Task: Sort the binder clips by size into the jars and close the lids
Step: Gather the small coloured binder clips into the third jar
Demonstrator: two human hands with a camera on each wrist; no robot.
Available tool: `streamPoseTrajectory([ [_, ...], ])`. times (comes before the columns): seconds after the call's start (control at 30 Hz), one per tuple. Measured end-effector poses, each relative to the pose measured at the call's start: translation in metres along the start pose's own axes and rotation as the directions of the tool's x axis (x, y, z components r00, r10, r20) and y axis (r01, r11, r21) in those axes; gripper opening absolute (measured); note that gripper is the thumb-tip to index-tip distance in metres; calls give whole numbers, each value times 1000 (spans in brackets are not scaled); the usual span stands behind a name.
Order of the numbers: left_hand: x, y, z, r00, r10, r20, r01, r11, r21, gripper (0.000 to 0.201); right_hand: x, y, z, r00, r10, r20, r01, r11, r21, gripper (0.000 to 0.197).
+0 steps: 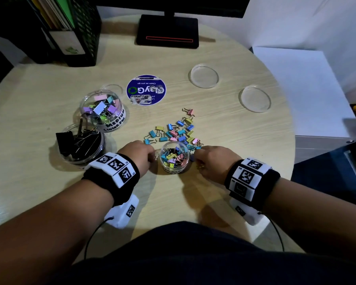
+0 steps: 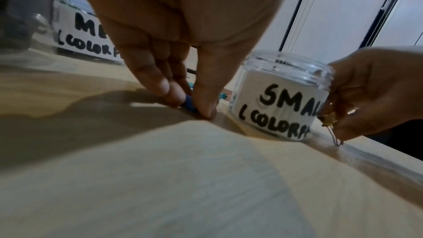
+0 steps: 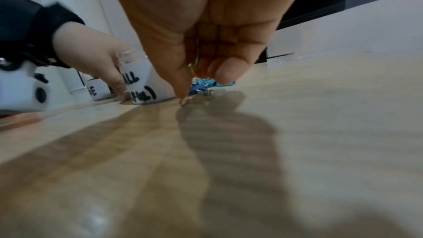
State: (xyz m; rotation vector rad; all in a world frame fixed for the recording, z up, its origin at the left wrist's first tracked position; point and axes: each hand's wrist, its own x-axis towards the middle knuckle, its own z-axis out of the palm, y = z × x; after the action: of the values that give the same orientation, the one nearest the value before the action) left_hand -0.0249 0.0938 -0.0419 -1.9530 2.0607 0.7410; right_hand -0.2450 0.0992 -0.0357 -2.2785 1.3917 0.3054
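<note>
The small jar (image 1: pixel 174 159) labelled SMALL (image 2: pixel 278 100) stands open between my hands, partly filled with small coloured clips. My left hand (image 1: pixel 146 155) is just left of it and pinches a small blue binder clip (image 2: pixel 189 105) against the tabletop between thumb and fingers. My right hand (image 1: pixel 201 161) is just right of the jar, its curled fingers holding small clips with gold wire handles (image 2: pixel 330 122); a blue clip (image 3: pixel 198 90) lies under its fingertips. A pile of small coloured clips (image 1: pixel 179 130) lies behind the jar.
The medium jar (image 1: pixel 103 109) with pastel clips and the large jar (image 1: pixel 80 144) with black clips stand open at the left. Two clear lids (image 1: pixel 203 76) (image 1: pixel 254 99) lie at the right back, a third (image 1: pixel 112 88) behind the medium jar. A blue round sticker (image 1: pixel 146 89) and a monitor base (image 1: pixel 168 30) sit further back.
</note>
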Motion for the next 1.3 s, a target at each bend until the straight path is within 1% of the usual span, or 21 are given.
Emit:
streamPoseTrajectory([
  [0.1,-1,0,1,998,-28,-50,24,997,-73,19,0,1,0,998,-59,-35,59,998,-1,13],
  [0.13,-1,0,1,998,-40,-52,36,996,-82,20,0,1,-1,995,-66,-72,67,998,15,11],
  [0.2,-1,-1,0,996,-62,-61,55,993,-104,21,0,2,-4,975,-76,-210,95,992,82,7],
  [0.23,-1,-2,-1,995,-73,-71,64,990,-124,21,-1,0,-8,950,-84,-302,127,984,125,4],
  [0.3,-2,-4,-3,990,-88,-109,69,983,-172,21,-2,-8,-15,870,-108,-481,229,953,199,1],
  [0.33,-3,-4,-4,986,-92,-137,65,979,-192,20,-2,-14,-19,841,-117,-528,269,938,220,3],
  [0.37,-4,-3,-6,981,-95,-166,58,976,-212,20,-1,-20,-22,833,-132,-538,294,929,226,4],
  [0.4,-6,-2,-9,977,-97,-191,50,971,-234,20,0,-25,-22,837,-156,-524,307,927,214,4],
  [0.47,-8,1,-14,969,-96,-229,27,957,-288,21,5,-32,-19,863,-209,-459,302,943,140,4],
  [0.53,-11,5,-19,961,-83,-265,-14,939,-344,21,8,-32,-14,885,-219,-411,276,957,83,8],
  [0.6,-15,10,-23,952,-50,-303,-72,923,-377,20,9,-25,-12,887,-161,-432,237,963,128,11],
  [0.67,-21,14,-25,945,6,-326,-143,907,-397,20,10,-14,-13,893,-29,-448,137,968,210,11],
  [0.7,-23,17,-25,943,41,-331,-177,902,-394,20,10,-8,-13,907,31,-420,70,972,223,13],
  [0.73,-24,19,-25,943,77,-325,-204,902,-380,20,11,-2,-12,929,78,-361,-3,979,204,16],
  [0.8,-24,23,-22,948,147,-282,-236,920,-314,19,13,5,-9,972,138,-191,-120,987,103,22],
  [0.87,-23,28,-18,953,188,-236,-245,938,-244,20,13,6,-6,983,171,-65,-169,985,36,27],
  [0.93,-22,31,-15,959,198,-203,-241,946,-217,26,13,6,-2,984,176,-18,-176,984,32,36],
  [1.03,-23,32,-16,962,203,-182,-238,951,-195,45,12,4,0,986,162,-26,-161,986,40,45],
  [1.1,-23,31,-18,965,200,-167,-223,966,-130,66,13,3,0,990,139,-23,-138,990,27,43],
  [1.17,-23,29,-20,972,187,-140,-196,979,-53,79,15,1,-1,994,113,-12,-113,994,-1,38],
  [1.3,-23,27,-20,980,160,-115,-165,986,-30,81,17,-1,-2,995,95,-35,-97,993,-60,28],
])
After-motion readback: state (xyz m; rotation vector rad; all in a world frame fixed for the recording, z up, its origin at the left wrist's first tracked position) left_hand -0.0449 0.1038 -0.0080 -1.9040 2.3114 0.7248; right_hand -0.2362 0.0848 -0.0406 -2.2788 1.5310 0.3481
